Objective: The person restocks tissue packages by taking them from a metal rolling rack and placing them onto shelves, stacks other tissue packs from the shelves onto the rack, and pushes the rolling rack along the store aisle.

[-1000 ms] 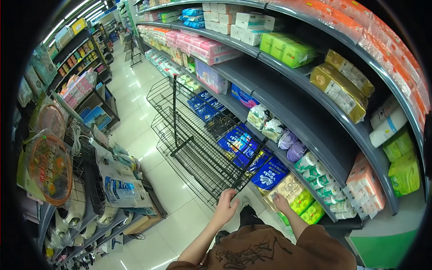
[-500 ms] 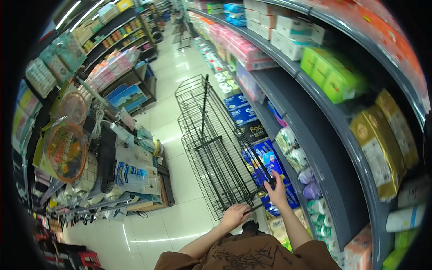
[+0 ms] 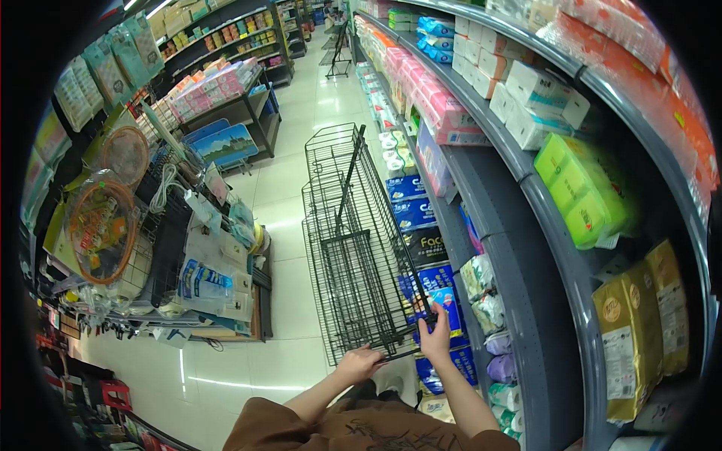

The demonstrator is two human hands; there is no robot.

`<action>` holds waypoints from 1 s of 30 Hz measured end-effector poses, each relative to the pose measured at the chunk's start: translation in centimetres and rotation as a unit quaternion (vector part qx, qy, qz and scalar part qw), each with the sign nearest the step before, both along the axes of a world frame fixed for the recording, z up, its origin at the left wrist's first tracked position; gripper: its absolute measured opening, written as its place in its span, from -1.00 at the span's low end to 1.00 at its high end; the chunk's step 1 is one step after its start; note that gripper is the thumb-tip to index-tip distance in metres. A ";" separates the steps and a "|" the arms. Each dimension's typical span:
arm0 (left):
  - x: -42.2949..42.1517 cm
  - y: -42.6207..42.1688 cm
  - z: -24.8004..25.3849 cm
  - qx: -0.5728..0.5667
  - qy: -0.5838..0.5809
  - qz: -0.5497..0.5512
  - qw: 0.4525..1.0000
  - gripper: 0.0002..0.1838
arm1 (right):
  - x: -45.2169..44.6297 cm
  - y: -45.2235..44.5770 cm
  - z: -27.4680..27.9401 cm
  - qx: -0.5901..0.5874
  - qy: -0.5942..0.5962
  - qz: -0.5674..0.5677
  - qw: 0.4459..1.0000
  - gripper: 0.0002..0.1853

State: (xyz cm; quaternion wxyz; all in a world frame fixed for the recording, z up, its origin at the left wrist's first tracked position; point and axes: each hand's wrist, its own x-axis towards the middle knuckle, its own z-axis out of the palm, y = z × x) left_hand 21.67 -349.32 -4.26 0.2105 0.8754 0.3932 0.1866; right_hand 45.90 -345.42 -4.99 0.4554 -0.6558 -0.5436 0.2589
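Observation:
A black wire shopping cart (image 3: 342,278) stands in front of me, pointing up the aisle. Its basket holds no goods that I can make out, only folded wire panels. My left hand (image 3: 359,364) is closed on the near edge of the cart, by its handle. At the near right corner, my right hand (image 3: 435,334) wraps round the frame, thumb on top. Blue packs of tissue (image 3: 444,289) lie low on the shelf, close beside the right hand.
Along the right runs a grey shelf unit (image 3: 519,278) with pink packs (image 3: 432,94), a green pack (image 3: 575,188) and gold packs (image 3: 624,346). On the left, a rack (image 3: 218,331) of hanging goods juts towards the aisle. Tiled floor (image 3: 289,203) lies between.
The view has turned, and the cart now lines up more closely with the aisle. Both hands have kept their hold on it. More of the right-hand shelf's upper goods shows.

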 end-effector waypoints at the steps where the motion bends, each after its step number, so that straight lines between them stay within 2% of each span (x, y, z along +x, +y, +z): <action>1: -0.1 1.1 -0.1 -0.002 -0.009 0.013 1.000 -0.76 | 0.0 1.4 -0.6 0.011 -0.014 0.004 1.000 -0.42; 5: -0.5 6.6 -0.2 0.036 -0.032 0.038 0.998 -0.74 | 0.1 7.1 -1.0 0.003 -0.006 0.038 0.999 -0.39; 7: -1.1 9.6 0.0 0.030 -0.033 0.037 0.998 -0.71 | -0.1 10.2 -1.2 -0.035 0.026 0.055 0.998 -0.36; 11: -2.1 15.4 -0.1 -0.015 -0.018 0.053 0.998 -0.68 | -0.7 16.8 -1.9 -0.003 0.022 0.070 0.997 -0.30; 14: -3.2 20.1 0.6 -0.047 -0.005 0.056 0.997 -0.66 | -1.0 22.2 -3.2 -0.045 0.092 0.076 0.992 -0.31; 16: -3.9 23.3 1.9 -0.061 -0.009 0.047 0.997 -0.65 | -1.7 25.1 -0.5 -0.120 0.143 0.070 0.980 -0.40; 18: -4.8 26.4 1.3 -0.056 0.007 0.035 0.998 -0.65 | -1.7 29.5 -2.3 -0.161 0.081 0.025 0.983 -0.52; 21: -6.1 31.0 -0.1 -0.038 -0.010 0.016 0.999 -0.65 | -3.6 34.0 -2.8 -0.100 -0.012 -0.048 0.994 -0.63; 24: -6.8 35.6 0.1 -0.053 0.012 0.011 0.998 -0.64 | -6.4 37.4 1.9 -0.113 0.027 -0.065 0.991 -0.66; 25: -7.0 37.2 0.1 -0.038 -0.012 0.011 0.999 -0.64 | -5.7 39.2 0.4 -0.060 -0.060 -0.052 0.995 -0.66; 28: -8.1 42.1 1.3 -0.054 -0.003 0.007 0.999 -0.63 | -6.3 44.7 -0.9 -0.108 -0.014 -0.081 0.991 -0.70; 30: -8.6 45.9 1.9 -0.065 0.010 0.008 0.998 -0.62 | -7.0 48.0 -0.9 -0.095 -0.042 -0.083 0.991 -0.71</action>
